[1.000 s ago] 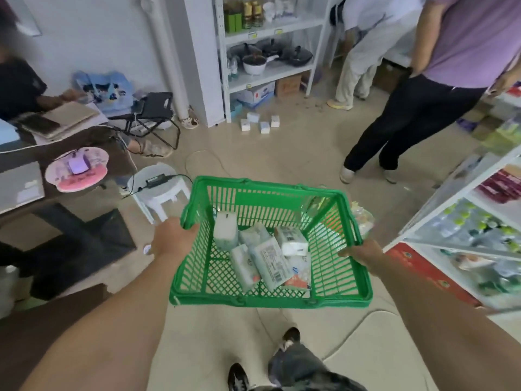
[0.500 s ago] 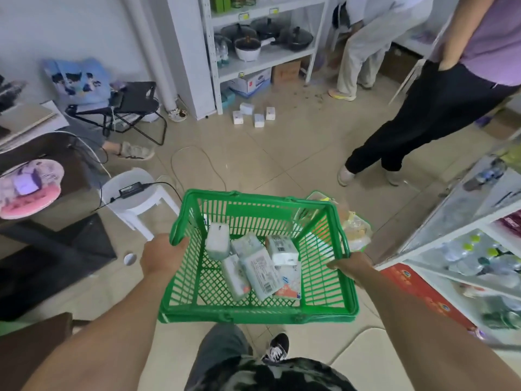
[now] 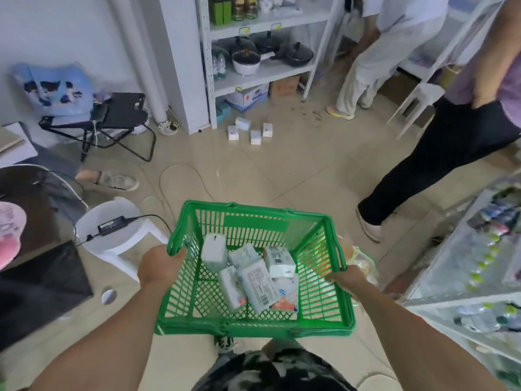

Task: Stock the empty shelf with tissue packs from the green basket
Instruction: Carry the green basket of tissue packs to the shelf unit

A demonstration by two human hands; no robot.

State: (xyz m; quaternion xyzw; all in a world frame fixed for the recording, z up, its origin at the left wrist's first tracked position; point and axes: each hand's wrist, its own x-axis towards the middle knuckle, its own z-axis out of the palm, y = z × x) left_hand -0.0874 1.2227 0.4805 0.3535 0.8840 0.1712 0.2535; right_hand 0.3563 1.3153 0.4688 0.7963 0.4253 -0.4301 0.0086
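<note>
I carry a green plastic basket [image 3: 253, 330] in front of me above the tiled floor. My left hand [image 3: 158, 265] grips its left rim. Its right rim is held by my right hand [image 3: 342, 276]; a crinkly yellowish packet [image 3: 359, 259] shows just past that hand. Several white and pale-green tissue packs [image 3: 255, 276] lie loose on the basket's bottom. A few small white packs [image 3: 251, 132] sit on the floor ahead, by a white shelf unit [image 3: 267, 70] holding pots and bottles.
A person in black trousers [image 3: 439, 162] stands at the right; another in white [image 3: 375, 60] bends at the back. A white stool [image 3: 112, 238] with a power adapter, a folding chair [image 3: 118, 119] and cables are at the left. A shelf of bottles [image 3: 479, 263] is on my right.
The view has advanced and tipped down toward the shelf unit and floor packs. The basket stays in both hands. The person in black trousers has shifted right.
</note>
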